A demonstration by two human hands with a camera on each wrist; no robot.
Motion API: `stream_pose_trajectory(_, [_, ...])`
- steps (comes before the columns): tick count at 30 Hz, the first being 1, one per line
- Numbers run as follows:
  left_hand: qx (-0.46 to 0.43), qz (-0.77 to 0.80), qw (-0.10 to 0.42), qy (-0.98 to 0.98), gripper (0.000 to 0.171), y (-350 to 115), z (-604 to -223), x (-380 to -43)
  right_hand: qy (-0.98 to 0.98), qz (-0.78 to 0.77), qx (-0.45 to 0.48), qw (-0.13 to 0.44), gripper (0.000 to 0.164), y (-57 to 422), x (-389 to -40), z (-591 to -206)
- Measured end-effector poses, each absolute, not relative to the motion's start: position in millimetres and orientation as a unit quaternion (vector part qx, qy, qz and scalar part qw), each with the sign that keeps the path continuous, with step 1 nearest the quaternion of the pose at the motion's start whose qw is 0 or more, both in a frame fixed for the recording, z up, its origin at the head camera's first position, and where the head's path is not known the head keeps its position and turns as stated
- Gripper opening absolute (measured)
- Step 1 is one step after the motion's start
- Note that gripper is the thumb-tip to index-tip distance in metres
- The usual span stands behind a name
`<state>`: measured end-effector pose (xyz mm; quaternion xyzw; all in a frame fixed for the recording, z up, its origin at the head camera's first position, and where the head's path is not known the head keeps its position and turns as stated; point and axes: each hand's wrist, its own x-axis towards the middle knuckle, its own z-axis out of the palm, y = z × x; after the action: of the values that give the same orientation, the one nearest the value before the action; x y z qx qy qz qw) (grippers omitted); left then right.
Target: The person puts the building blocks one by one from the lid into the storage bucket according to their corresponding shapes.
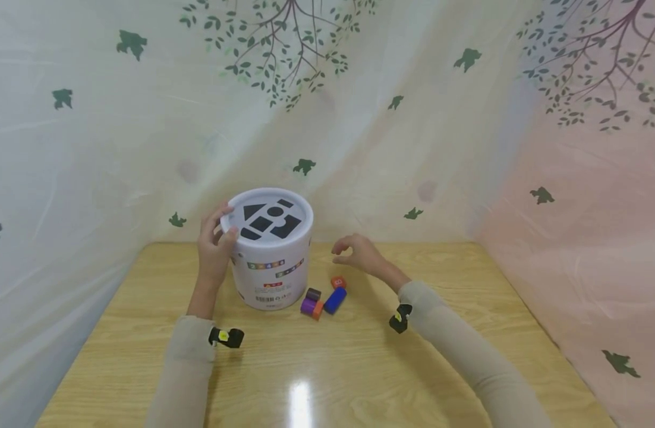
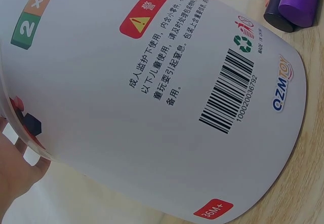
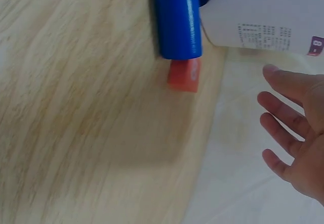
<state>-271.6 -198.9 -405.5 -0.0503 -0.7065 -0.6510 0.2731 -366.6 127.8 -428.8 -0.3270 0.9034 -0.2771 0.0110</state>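
A white lidded bucket (image 1: 271, 273) stands upright on the wooden table, with several dark shaped holes in its lid (image 1: 255, 210). My left hand (image 1: 214, 249) holds its left rim, thumb near the front and fingers round the far side. My right hand (image 1: 359, 254) hovers right of the bucket with fingers loosely curved and nothing between them. Below that hand lie a red block (image 1: 338, 282) marked with a letter and a long blue block (image 1: 335, 301). Closer to the bucket are a dark cylinder (image 1: 314, 294), a purple block (image 1: 308, 306) and an orange block (image 1: 317, 310).
The wooden table (image 1: 274, 368) ends at the back against a pale hanging cloth (image 1: 359, 148) printed with leaves and branches. Another stretch of cloth (image 1: 584, 267) borders the right side. In the left wrist view, the bucket's printed side (image 2: 167, 133) fills most of the picture.
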Motion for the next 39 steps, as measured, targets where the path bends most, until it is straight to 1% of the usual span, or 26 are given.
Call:
stream_pose_trajectory(3, [-0.048,-0.650,0.272,-0.708,0.055,-198.7,-404.3,-271.4,0.904,-0.265,-0.333,0.046,0.021,130.2,-366.2,-433.5])
stream_pose_trajectory(5, [-0.050,-0.648,0.275,-0.709,0.054,-201.5,-410.9,-276.7,0.901,-0.260,-0.342,0.061,0.020,131.9,-365.7,-436.4])
stream_pose_trajectory(12, [-0.053,-0.648,0.278,-0.707,0.053,-204.2,-416.7,-281.2,0.910,-0.218,-0.342,0.088,0.019,135.0,-363.0,-446.8])
stream_pose_trajectory(20, [-0.063,-0.647,0.283,-0.705,0.053,-203.5,-416.1,-280.5,0.919,-0.164,-0.345,0.096,0.018,135.9,-360.3,-454.1])
stream_pose_trajectory(25, [-0.071,-0.650,0.290,-0.699,0.052,-204.7,-418.1,-282.5,0.920,-0.148,-0.352,0.086,0.018,136.3,-358.9,-454.7])
stream_pose_trajectory(34, [-0.068,-0.645,0.291,-0.704,0.052,-205.8,-419.8,-283.3,0.924,-0.149,-0.343,0.078,0.018,136.0,-361.3,-460.1])
stream_pose_trajectory(39, [-0.065,-0.642,0.290,-0.706,0.052,-205.1,-419.7,-282.9,0.926,-0.157,-0.336,0.071,0.022,135.0,-362.9,-464.0])
